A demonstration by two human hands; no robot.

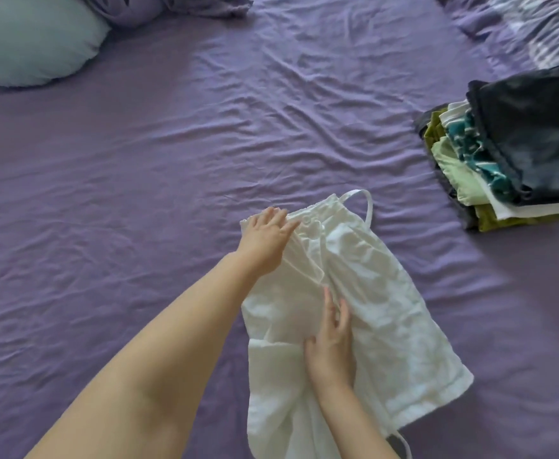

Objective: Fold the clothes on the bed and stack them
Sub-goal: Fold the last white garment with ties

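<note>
Head view shows white shorts (354, 293) spread on the purple bed (139, 193). Left hand (266, 236) lies flat on the waistband, right hand (332, 339) flat at the crotch seam, neither grip closed. Smooth outward before folding one leg over. Folded stack (516, 150) waits well apart at right; pillow (30, 41) far off.

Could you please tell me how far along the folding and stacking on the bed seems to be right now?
Done: a stack of folded clothes sits at the right of the purple sheet, a dark piece on top. In hand: white shorts lie spread out, the left hand flat at the waistband, the right hand flat on the middle. Left: folding these and adding them to the stack.
</note>
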